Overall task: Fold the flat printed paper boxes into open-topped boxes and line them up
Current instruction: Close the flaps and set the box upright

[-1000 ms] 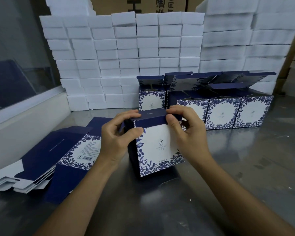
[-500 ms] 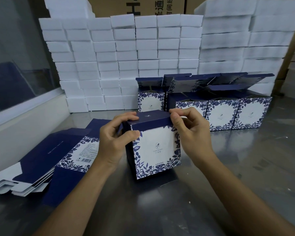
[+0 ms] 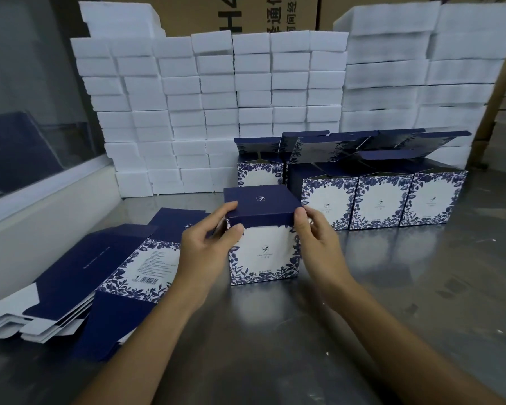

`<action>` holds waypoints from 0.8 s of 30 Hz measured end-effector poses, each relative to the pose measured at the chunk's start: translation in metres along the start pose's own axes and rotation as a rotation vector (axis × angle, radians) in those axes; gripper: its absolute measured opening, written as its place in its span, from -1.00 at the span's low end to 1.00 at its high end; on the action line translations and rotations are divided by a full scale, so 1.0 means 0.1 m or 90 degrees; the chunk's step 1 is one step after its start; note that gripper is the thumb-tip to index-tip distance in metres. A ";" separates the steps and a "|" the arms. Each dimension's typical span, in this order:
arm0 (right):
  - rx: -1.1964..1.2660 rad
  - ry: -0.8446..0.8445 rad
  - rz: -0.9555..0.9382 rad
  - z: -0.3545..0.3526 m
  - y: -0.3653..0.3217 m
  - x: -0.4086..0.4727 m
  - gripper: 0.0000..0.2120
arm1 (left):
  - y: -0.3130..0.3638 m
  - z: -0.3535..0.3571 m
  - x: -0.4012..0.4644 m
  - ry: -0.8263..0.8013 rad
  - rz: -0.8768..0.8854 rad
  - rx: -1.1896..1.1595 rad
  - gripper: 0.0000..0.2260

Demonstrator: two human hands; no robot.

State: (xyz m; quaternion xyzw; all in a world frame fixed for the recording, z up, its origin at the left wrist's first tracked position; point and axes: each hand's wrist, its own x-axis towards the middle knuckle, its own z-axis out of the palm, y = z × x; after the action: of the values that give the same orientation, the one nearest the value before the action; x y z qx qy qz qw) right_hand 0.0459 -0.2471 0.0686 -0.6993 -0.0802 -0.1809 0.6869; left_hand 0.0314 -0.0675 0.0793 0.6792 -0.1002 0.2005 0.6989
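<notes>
Head view: at frame centre the box [image 3: 263, 252] stands on the steel table [image 3: 392, 302]. The left hand [image 3: 208, 247] and right hand [image 3: 319, 244] pinch its navy top panel's corners. The fingers behind the box are hidden. Glossy floral cardboard; flat blanks [image 3: 79, 276] lie lower left.

At the top centre of the frame, a brown cardboard carton [image 3: 240, 13] behind the foam blocks carries large black print, cut off by the frame edge: "H4" turned sideways, then the Chinese characters "通信" over smaller "间经". The flat box blank [image 3: 146, 267] at lower left bears a barcode and lines of small print, too fine to read. The blue-and-white boxes show a small logo with lettering under it, also unreadable.
</notes>
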 end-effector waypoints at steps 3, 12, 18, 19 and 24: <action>-0.016 -0.007 0.025 0.02 0.06 -0.01 -0.68 | -0.01 0.04 -0.02 -0.011 0.056 0.143 -0.62; 0.047 0.080 -0.047 0.03 -0.13 0.09 -0.84 | 0.14 0.17 0.06 0.106 0.163 0.165 -0.71; 0.000 0.090 -0.133 0.11 -0.59 0.59 -0.80 | 0.64 0.25 0.68 0.108 0.212 0.112 -0.71; -0.011 0.093 -0.140 0.13 -0.68 0.73 -0.78 | 0.72 0.25 0.83 0.110 0.221 0.109 -0.72; -0.062 0.112 -0.172 0.22 -0.97 1.40 -0.77 | 0.90 0.31 1.55 0.118 0.218 0.121 -0.76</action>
State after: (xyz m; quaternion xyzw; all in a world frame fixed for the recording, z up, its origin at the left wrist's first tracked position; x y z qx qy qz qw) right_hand 0.1434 -0.2403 0.2105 -0.6959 -0.1044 -0.3354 0.6263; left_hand 0.1370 -0.0766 0.2270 0.6940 -0.1305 0.3865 0.5933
